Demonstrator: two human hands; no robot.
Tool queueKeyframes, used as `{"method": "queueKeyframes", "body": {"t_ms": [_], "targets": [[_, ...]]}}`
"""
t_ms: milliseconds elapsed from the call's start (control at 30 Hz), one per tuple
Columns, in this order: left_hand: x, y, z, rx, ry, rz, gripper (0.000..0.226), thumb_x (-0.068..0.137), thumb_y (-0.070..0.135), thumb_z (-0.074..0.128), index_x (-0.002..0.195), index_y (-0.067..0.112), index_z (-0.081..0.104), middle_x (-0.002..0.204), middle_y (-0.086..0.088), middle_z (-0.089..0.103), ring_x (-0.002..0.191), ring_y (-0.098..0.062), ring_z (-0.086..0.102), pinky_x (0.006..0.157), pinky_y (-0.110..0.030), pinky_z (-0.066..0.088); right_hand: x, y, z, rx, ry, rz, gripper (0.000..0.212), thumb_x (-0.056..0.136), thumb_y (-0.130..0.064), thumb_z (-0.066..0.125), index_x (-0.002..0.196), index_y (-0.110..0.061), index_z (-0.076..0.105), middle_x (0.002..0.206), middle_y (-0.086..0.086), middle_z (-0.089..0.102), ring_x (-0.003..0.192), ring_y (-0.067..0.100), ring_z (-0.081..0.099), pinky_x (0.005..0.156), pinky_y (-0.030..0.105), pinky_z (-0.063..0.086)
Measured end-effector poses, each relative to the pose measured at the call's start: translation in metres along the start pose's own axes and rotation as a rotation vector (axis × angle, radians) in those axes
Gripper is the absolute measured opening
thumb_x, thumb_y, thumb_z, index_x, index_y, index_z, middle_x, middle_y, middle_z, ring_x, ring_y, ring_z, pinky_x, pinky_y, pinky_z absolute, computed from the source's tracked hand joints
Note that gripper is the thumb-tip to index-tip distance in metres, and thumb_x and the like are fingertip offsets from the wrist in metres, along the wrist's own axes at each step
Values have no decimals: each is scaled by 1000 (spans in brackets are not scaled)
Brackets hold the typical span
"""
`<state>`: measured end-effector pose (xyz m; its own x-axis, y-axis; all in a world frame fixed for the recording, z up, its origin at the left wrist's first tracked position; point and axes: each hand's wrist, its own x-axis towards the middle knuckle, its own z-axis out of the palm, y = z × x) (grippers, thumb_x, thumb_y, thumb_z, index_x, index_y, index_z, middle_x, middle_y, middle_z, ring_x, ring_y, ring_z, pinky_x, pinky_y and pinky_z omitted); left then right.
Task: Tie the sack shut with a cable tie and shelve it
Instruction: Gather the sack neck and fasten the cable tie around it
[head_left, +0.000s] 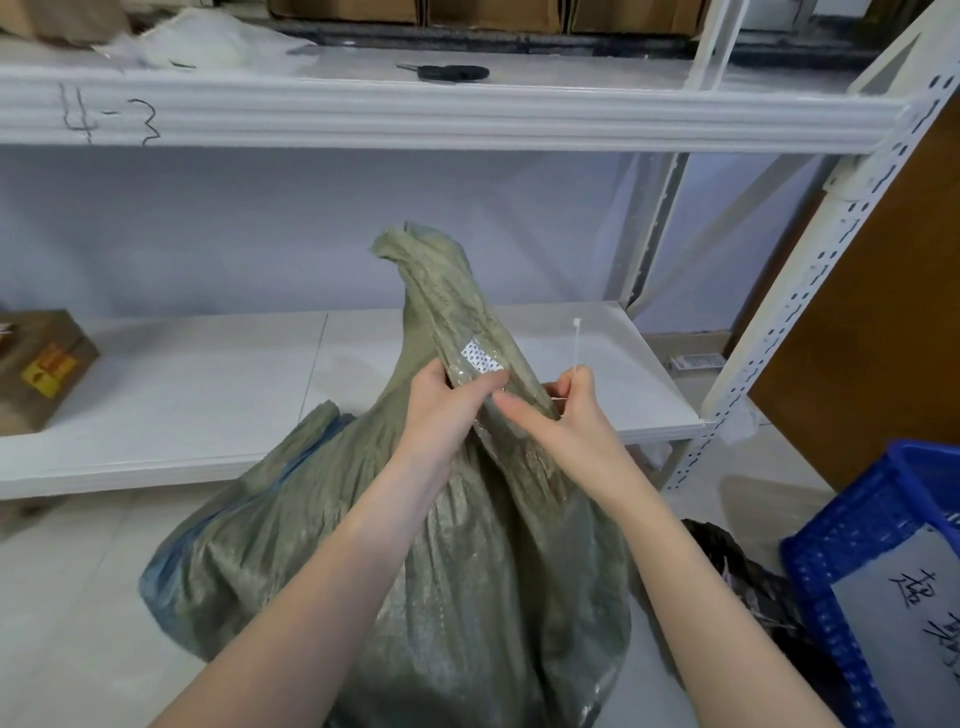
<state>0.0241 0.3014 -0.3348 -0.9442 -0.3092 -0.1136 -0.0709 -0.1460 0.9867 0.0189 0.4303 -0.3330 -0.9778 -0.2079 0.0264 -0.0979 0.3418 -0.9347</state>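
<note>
Sack (447, 597): woven, soft, bulky, probably heavy; on floor before lower shelf (182, 415). Left hand (441, 410) grips gathered neck, the best hold. Right hand (566, 410) pinches white cable tie (576, 345), apparently looped behind neck. Upper shelf (467, 111) beyond.

Both my forearms reaching forward, bare. My left grip (447, 400) curling, fingers clamping tight. My right grip (563, 405) pinching between thumb and fingertips, knuckles raised.
</note>
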Motion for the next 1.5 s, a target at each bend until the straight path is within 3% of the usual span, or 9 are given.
{"method": "queueKeyframes", "body": {"t_ms": [267,367,467,600,767,933,1200,1367,1500], "targets": [[-12,19,-5,118,-162,166,13,84,18,67,97,15,67,94,-1,75,90,-15,71,82,-31,57,-2,-6,9,-57,-141,107,70,68,-44,77,111,-17,29,108,-9,50,94,7,53,73,24,43],[-8,17,-6,160,-297,119,15,87,43,61,97,31,64,87,23,73,86,9,66,85,-20,51,0,-6,15,41,-94,93,76,64,-42,80,118,-20,31,115,-9,53,102,9,55,84,26,45],[-3,20,-8,185,-387,35,66,71,78,54,121,36,58,122,20,64,115,3,57,105,-25,40,4,-1,19,189,-26,74,77,59,-35,82,122,-20,42,114,-4,65,100,9,64,91,35,51],[-4,29,-14,181,-252,122,35,99,47,27,91,39,60,77,27,71,79,14,64,67,-3,44,6,-1,19,265,63,54,44,77,-3,67,111,-17,44,101,2,65,90,14,63,87,39,51],[5,16,-41,547,61,144,45,99,40,26,113,14,60,114,-1,61,111,-24,55,88,-36,41,7,-1,11,315,113,60,38,82,4,53,107,-23,45,97,2,63,82,12,62,78,33,52],[11,-4,-56,787,-114,-109,68,95,59,18,141,12,39,148,-8,41,134,-26,39,96,-33,28,6,-3,12,342,97,70,39,82,6,49,107,-25,46,95,4,61,94,28,62,89,46,49],[15,-11,-45,296,-288,-346,57,79,71,42,104,28,70,109,-1,72,103,-19,66,98,-39,47,7,3,16,361,-1,32,45,81,9,51,116,-19,47,98,1,64,80,5,64,65,19,51],[9,-4,-32,53,-155,-143,14,86,20,65,94,10,69,88,-8,75,79,-18,72,74,-29,57,9,4,18,377,-17,41,42,81,7,56,113,-19,44,94,-3,63,70,-3,64,58,13,51],[6,-1,-30,-85,-81,41,25,84,1,65,108,3,63,101,-12,72,92,-25,70,82,-36,57,9,5,18,316,-10,94,46,79,-16,70,112,-18,37,97,-7,60,82,1,60,62,15,48]]}}
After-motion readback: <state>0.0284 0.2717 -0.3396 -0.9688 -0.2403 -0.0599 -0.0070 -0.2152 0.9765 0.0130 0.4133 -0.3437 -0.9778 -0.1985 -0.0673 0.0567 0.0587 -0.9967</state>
